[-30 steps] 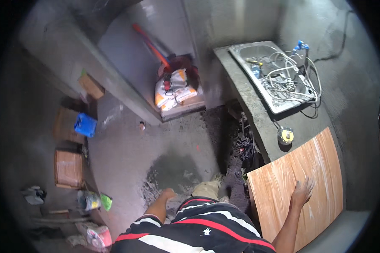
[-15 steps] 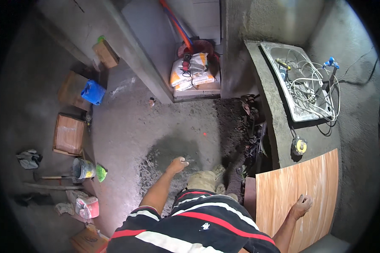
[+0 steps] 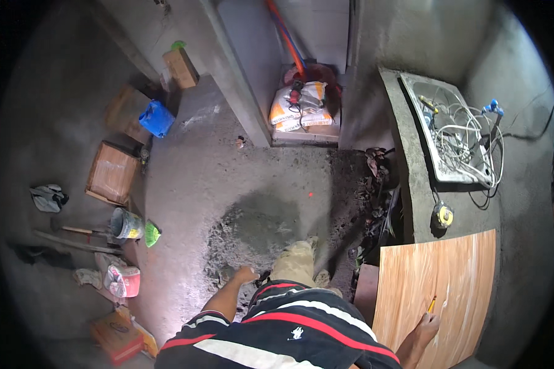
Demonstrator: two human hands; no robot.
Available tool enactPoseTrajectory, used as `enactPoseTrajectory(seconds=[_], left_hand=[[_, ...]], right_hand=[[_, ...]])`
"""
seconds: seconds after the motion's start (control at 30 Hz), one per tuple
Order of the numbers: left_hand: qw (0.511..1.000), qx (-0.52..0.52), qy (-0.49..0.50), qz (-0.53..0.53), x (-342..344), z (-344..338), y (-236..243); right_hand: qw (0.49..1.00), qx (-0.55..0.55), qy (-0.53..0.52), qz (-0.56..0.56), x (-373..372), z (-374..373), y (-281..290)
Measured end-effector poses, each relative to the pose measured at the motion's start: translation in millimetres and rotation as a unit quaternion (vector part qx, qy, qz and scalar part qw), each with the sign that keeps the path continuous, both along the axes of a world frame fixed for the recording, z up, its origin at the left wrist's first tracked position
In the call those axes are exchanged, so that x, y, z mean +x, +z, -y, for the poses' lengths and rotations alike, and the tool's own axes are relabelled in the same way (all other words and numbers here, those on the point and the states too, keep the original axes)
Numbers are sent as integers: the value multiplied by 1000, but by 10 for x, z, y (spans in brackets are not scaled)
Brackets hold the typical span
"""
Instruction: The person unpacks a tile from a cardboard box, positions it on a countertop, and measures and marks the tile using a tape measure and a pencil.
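On the wood-grain board (image 3: 406,277) at the right, my right hand (image 3: 426,326) is closed around a yellow pencil (image 3: 432,304), its tip pointing away from me across the surface. My left hand (image 3: 247,275) hangs over the rough floor beside my knee, fingers curled. Whatever it may hold is too small to make out. Past the board's far edge, a yellow and black tape measure (image 3: 442,215) rests on the concrete counter (image 3: 417,209).
A sink (image 3: 434,166) filled with tangled white cable sits on the counter. Debris (image 3: 375,178) lies along its base. Boxes (image 3: 112,172), a blue jerrycan (image 3: 157,119) and a bucket (image 3: 127,222) line the left side. Sacks (image 3: 298,111) lie in the far alcove.
My right hand has moved nearer to me on the board, and the pencil now shows in it. My left hand has drawn back toward my body. The whole view has shifted slightly.
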State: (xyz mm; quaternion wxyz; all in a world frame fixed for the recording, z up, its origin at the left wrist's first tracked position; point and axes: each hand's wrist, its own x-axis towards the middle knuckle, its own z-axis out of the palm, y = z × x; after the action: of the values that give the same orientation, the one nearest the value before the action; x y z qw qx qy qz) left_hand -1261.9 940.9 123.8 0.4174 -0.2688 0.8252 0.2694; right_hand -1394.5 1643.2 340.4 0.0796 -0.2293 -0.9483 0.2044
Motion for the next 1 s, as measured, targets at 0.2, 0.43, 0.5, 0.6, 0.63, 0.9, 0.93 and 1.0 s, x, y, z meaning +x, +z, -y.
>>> enactPoseTrajectory(seconds=[0.2, 0.43, 0.5, 0.6, 0.63, 0.9, 0.93, 1.0], left_hand=[[994, 28, 88, -59, -313, 110, -8], [917, -15, 199, -346, -1333, 544, 650], [849, -28, 192, -492, -1833, 492, 1480], [741, -95, 64, -662, -2303, 408, 2715], [708, -99, 30, -698, -2355, 371, 3057], [783, 80, 108, -608, -2499, 472, 3038], [782, 72, 117, -608, -2480, 582, 3097], [824, 19, 124, -553, -2452, 819, 3214]], right_hand=[[981, -178, 14, -82, -1198, 327, 725], [902, -268, 332, -60, -2740, 2280, 1449], [876, -242, 417, -7, -2857, 3031, 1468], [794, -222, 563, 58, -2851, 4122, 1255], [731, -195, 651, 50, -2758, 4558, 1407], [608, -271, 723, 183, -2869, 6061, 1295], [601, -276, 722, 203, -2938, 6140, 1307], [583, -243, 758, 162, -3080, 6434, 1368]])
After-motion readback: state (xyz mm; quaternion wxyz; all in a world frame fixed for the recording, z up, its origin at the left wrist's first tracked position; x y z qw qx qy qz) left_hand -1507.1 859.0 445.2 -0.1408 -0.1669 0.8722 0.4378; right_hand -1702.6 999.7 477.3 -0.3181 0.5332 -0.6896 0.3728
